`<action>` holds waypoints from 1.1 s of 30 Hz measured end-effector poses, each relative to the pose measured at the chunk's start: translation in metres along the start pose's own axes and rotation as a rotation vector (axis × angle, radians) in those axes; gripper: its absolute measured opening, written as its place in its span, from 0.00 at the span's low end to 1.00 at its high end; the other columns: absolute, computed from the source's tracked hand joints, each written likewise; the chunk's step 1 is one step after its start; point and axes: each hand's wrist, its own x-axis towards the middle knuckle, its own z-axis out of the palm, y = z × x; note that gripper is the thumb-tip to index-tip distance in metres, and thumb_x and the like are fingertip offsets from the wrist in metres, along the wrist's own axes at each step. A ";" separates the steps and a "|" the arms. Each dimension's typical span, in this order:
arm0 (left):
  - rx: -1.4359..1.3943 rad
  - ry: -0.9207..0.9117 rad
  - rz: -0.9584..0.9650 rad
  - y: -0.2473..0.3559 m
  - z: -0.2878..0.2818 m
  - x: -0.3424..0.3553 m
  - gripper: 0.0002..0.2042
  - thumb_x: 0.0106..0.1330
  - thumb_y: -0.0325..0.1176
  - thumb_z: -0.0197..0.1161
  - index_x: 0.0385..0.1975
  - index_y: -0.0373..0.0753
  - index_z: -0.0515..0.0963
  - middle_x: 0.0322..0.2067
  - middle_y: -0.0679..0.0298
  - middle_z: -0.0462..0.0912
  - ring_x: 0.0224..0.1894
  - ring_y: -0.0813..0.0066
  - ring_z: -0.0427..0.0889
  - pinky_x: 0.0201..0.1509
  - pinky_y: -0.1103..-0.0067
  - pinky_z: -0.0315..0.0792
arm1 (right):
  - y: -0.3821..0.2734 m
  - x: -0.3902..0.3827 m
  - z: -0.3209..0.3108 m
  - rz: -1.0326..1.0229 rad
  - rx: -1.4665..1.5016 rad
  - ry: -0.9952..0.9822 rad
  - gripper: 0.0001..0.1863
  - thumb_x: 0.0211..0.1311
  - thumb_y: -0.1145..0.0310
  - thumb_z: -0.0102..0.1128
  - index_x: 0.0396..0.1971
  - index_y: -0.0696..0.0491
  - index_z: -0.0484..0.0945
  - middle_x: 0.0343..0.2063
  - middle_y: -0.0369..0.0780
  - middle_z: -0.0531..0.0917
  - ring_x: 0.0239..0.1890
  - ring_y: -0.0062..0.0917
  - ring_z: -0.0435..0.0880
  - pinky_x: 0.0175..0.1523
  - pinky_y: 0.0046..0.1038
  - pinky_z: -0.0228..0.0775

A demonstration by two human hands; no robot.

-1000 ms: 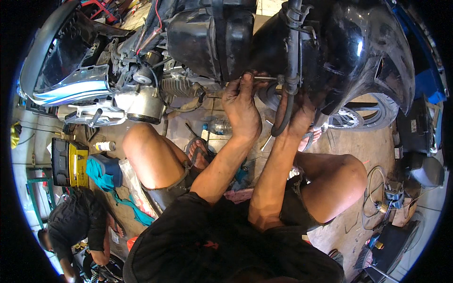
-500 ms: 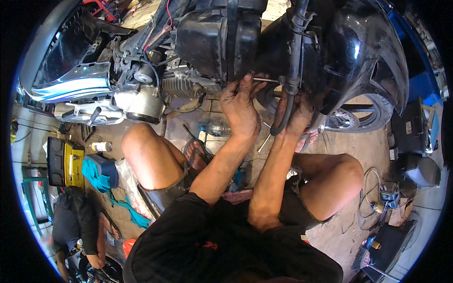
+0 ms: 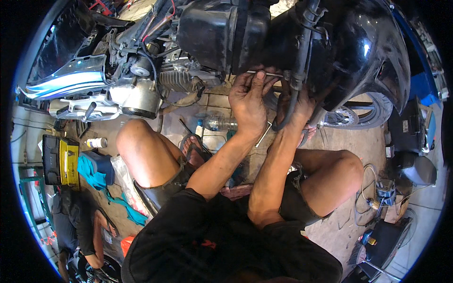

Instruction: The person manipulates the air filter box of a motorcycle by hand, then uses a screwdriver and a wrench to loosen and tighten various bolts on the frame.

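Fingers pinched, my left hand (image 3: pixel 249 106) holds a thin metal rod (image 3: pixel 272 74) level, below the motorbike's black plastic body. The rod's far end meets the dark upright fork tube (image 3: pixel 302 52); its near end is hidden in my fingers. My right hand (image 3: pixel 302 112) is at the foot of that tube, beside a curved black hose (image 3: pixel 289 113). Its fingers are mostly hidden behind the tube and hose, so I cannot make out what they grip. Behind my right hand shows the front wheel (image 3: pixel 373 111). The black front fender (image 3: pixel 368 56) overhangs it.
The engine (image 3: pixel 139 96) and hanging cables are on the left. On the floor lie a clear plastic bottle (image 3: pixel 219 123), a slim metal tool (image 3: pixel 263 135) and a white bottle (image 3: pixel 96 142). A yellow-black toolbox (image 3: pixel 61 161) stands left; another person (image 3: pixel 73 221) crouches lower left.
My left hand has shifted slightly right with the rod, and less of the rod shows between it and the fork tube. The right hand stays by the tube. The whole view has shifted a little.
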 end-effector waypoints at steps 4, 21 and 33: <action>-0.038 -0.018 -0.034 0.005 0.001 0.000 0.11 0.65 0.28 0.57 0.40 0.26 0.69 0.38 0.48 0.79 0.42 0.62 0.81 0.51 0.71 0.76 | -0.001 -0.002 -0.035 0.270 0.536 -0.045 0.14 0.67 0.69 0.42 0.47 0.61 0.67 0.42 0.49 0.76 0.48 0.37 0.75 0.57 0.40 0.70; 0.047 0.054 -0.064 0.007 -0.004 0.003 0.10 0.62 0.29 0.60 0.37 0.28 0.74 0.34 0.52 0.81 0.37 0.64 0.82 0.46 0.70 0.78 | -0.019 -0.012 -0.010 0.270 0.473 0.197 0.18 0.61 0.71 0.45 0.47 0.67 0.68 0.39 0.50 0.77 0.40 0.38 0.78 0.46 0.37 0.73; 0.047 0.089 -0.063 0.016 -0.006 0.007 0.11 0.59 0.27 0.64 0.35 0.25 0.76 0.34 0.57 0.82 0.36 0.74 0.80 0.44 0.80 0.75 | -0.019 -0.009 0.019 0.306 0.163 0.263 0.16 0.62 0.71 0.46 0.46 0.65 0.69 0.39 0.50 0.77 0.41 0.34 0.79 0.43 0.30 0.75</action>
